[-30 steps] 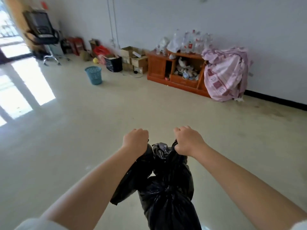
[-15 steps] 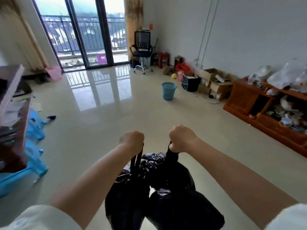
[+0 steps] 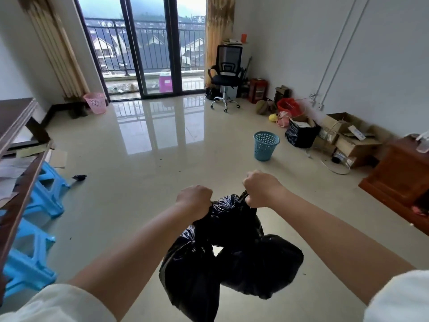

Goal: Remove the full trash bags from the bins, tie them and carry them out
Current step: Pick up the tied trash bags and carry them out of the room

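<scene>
Two full black trash bags hang above the floor in front of me. My left hand grips the gathered top of the left black bag. My right hand grips the neck of the right black bag. Both fists are closed tight, knuckles up, and the bags touch each other below them. A blue mesh bin stands on the floor ahead to the right, and a pink mesh bin stands by the balcony door at the far left.
Glossy tiled floor stretches to glass balcony doors. A black office chair stands at the far right corner. Cardboard boxes and clutter line the right wall beside a wooden cabinet. Blue plastic stools sit under a dark table on the left.
The view has swung left from the wall and cabinet to the balcony doors. Both hands keep their grip on the bags, which now hang as two separate bundles.
</scene>
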The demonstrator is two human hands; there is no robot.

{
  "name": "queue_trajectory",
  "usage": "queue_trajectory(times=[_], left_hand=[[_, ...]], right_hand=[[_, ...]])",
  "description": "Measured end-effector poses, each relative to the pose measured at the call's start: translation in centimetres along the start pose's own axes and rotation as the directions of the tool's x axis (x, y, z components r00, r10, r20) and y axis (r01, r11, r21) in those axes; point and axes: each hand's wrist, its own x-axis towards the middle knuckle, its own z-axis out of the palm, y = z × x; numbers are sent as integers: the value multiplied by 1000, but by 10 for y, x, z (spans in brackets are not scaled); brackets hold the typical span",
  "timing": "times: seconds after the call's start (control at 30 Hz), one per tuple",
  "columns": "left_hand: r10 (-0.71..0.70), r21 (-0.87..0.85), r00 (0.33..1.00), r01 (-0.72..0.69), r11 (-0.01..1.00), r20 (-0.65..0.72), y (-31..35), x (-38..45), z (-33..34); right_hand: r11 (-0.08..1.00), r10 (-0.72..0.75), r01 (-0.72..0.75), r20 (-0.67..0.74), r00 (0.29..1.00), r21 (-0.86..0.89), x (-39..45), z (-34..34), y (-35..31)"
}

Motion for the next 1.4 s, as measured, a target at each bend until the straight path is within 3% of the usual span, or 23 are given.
queue_trajectory(times=[0.33,0.43,0.67,0.87,1.03,1.13,1.27,1.33,1.4], left_hand=[[101,-279,991,-122,953,-91,33,245,-35],[133,-313,987,-155,937,-89,64,310,-45],[445,-179,895,-443,878,-29,201,414,-64],[700,1,711,-702,712,69,365,463,-53],[871,74,463,-886,458,161,525,490,-48],[932,86,294,-956,282,213,618,483,-40],[971,42,103,-994,96,215,734,451,-33],[980,27,44,-999,39,195,792,431,-27],[987,-2,26,-1000,27,161,846,414,-19]], right_hand=[[982,67,-50,-87,994,181,154,19,149],[949,172,-137,-100,980,284,181,29,204],[801,491,-425,-59,869,422,160,69,334],[620,737,-690,25,675,374,81,125,451],[468,858,-837,80,507,284,-3,153,549],[330,928,-914,97,361,237,-65,166,592],[78,987,-979,125,103,188,-155,186,637],[-48,991,-983,132,-25,176,-201,198,655],[-150,981,-972,151,-124,179,-244,211,673]])
